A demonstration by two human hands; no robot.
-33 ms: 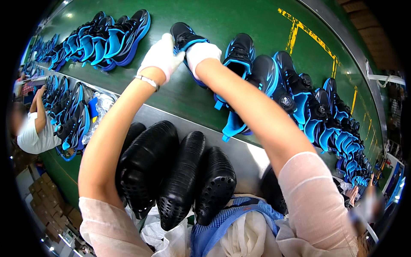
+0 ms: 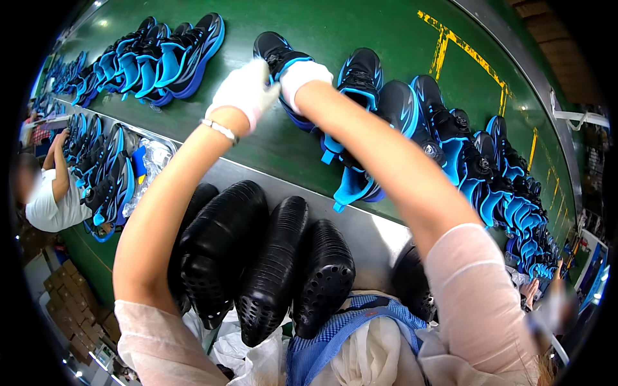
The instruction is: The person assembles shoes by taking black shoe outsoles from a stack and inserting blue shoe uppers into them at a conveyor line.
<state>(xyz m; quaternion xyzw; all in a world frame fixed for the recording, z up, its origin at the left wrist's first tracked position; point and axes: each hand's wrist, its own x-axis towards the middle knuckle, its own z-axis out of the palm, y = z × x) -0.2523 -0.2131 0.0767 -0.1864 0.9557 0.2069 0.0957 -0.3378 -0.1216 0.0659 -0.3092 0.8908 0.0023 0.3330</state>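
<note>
A black sneaker (image 2: 275,50) with blue trim lies on the green work surface (image 2: 283,18), its toe pointing away from me. My right hand (image 2: 305,80), in a white glove, grips it at the collar; the fingers are partly hidden behind the hand. At the shoe's left side is my left hand (image 2: 243,95), also gloved, with its thumb apart from the fingers. Whether it touches the shoe is hard to make out. Just right of my right hand stands another black and blue sneaker (image 2: 360,74).
Several matching sneakers line the right side (image 2: 483,167) and the far left (image 2: 187,61). Black perforated shoe-shaped forms (image 2: 270,264) stand close in front of me. Clear plastic wrap (image 2: 154,161) lies at left. A person (image 2: 55,193) works further left.
My left hand has drawn slightly down and toward me, its fingers less stretched. The right hand and the sneaker have barely shifted.
</note>
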